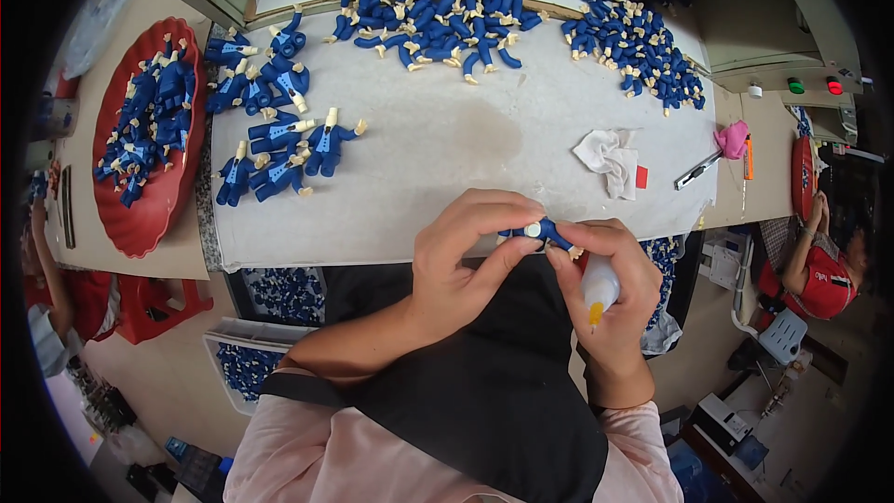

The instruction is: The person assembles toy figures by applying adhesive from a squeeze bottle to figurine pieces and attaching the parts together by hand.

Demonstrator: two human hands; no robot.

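Nearest: white bottle (601, 284) w/ yellow tip, tucked in R hand (635, 284), nozzle down & away from the doll, prob. so it's handy w/o dripping on the part. Same hand's thumb & fingertips pinch the blue doll (548, 228) by its arm end, pale little hand poking out. L hand (452, 251) grips the other end, thumb + fingers either side of the pale round neck; two-sided pinch prob. b/c the piece is tiny & would twist otherwise. Doll's held up at the table's front edge, just above the black apron (447, 354).

Next, on the table (391, 168): crumpled white cloth (605, 156) & knife (697, 170) to the R, likely parked within reach but out of the way. Dolls w/ heads missing (326, 144) lie at L, spaced apart, prob. so they don't stick; beyond the table's L edge, red tray (154, 228) w/ more, heaped. Far side: two piles of loose blue arms, bigger pile (428, 5) mid-back, smaller pile (643, 47) back R, seemingly kept separate for easy picking.
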